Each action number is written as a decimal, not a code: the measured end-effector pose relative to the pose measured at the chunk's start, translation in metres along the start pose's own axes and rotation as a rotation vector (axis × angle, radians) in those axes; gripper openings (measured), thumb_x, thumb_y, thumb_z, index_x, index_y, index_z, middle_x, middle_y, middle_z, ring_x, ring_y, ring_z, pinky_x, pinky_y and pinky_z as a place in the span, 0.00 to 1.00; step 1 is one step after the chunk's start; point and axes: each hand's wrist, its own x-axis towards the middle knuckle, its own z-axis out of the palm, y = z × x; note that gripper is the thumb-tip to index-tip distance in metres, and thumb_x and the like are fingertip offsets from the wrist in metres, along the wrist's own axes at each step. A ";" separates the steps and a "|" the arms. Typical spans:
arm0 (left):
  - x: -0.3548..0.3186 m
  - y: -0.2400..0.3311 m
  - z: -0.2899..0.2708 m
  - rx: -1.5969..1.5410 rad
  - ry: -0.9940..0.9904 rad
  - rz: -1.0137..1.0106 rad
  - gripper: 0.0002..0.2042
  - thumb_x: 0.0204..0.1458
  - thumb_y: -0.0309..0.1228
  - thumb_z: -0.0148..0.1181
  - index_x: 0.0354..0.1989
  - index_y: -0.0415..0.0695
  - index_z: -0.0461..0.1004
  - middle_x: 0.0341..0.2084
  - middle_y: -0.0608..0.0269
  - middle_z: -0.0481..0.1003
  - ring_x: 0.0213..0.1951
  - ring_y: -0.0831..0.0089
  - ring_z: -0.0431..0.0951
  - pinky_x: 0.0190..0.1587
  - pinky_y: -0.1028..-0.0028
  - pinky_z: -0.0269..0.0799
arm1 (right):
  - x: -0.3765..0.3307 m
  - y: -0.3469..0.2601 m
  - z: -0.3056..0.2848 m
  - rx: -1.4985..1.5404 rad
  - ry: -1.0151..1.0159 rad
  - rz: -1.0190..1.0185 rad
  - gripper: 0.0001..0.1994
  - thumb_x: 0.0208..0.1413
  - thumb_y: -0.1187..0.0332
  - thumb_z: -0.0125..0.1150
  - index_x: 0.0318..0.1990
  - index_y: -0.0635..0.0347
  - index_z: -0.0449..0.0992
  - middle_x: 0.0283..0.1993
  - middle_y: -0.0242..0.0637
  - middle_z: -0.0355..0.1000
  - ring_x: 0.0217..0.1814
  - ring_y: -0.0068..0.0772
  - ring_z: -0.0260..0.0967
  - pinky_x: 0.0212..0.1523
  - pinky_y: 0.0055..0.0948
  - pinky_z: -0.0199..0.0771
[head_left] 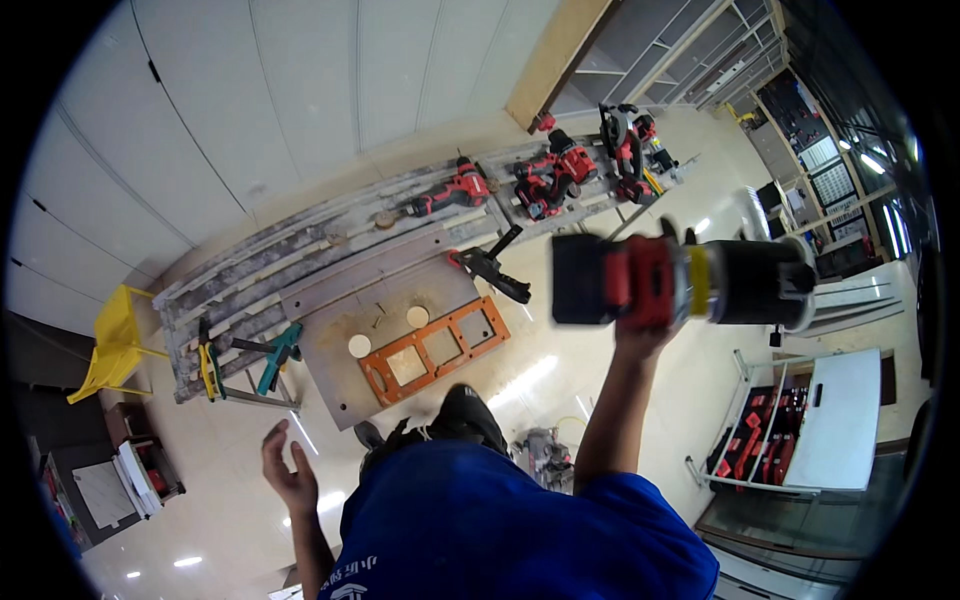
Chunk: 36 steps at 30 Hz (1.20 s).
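A: From where I stand, the right hand [648,335] is loaded. With what?
B: It grasps a red-and-black power tool [690,282] with a black cylindrical end. The tool is to the right of the orange template [423,352], well apart from it. Its outline is blurred; I cannot tell whether a finger rests on a trigger.

A: State of the left hand [293,478]?
B: Released. Fingers are extended and hold nothing. It is left of the template, on the person's side.

A: How is such a tool best carried?
B: In my judgement: seat the grip deep in the palm and keep the wrist straight. The bulky end probably loads the wrist, so both hands would steady it better. Keep fingers away from that end.

A: Obstructions?
B: A black clamp [490,272] stands just beyond the template's right end; a pale disc [417,317] lies beside its far edge. Carry the tool wide of both.
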 end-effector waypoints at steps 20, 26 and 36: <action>-0.061 0.076 0.160 0.309 -0.058 -0.370 0.07 0.53 0.14 0.51 0.36 0.36 0.75 0.33 0.53 0.80 0.37 0.62 0.82 0.45 0.69 0.76 | 0.062 0.309 -0.081 -0.327 -0.221 0.345 0.35 0.31 0.70 0.84 0.50 0.70 0.72 0.50 0.42 0.74 0.50 0.32 0.74 0.53 0.31 0.73; -0.103 0.094 0.162 0.375 0.003 -0.530 0.06 0.54 0.14 0.52 0.36 0.36 0.74 0.33 0.54 0.80 0.37 0.67 0.82 0.42 0.72 0.76 | 0.031 0.367 -0.093 -0.456 -0.409 0.293 0.37 0.29 0.68 0.86 0.51 0.68 0.71 0.49 0.42 0.74 0.51 0.35 0.73 0.53 0.34 0.75; -0.133 0.079 0.166 0.376 -0.001 -0.789 0.05 0.59 0.19 0.51 0.40 0.35 0.72 0.34 0.53 0.80 0.38 0.68 0.82 0.41 0.74 0.76 | 0.020 0.418 -0.120 -0.254 -0.615 0.595 0.35 0.39 0.50 0.77 0.54 0.60 0.74 0.55 0.41 0.74 0.59 0.42 0.69 0.62 0.39 0.66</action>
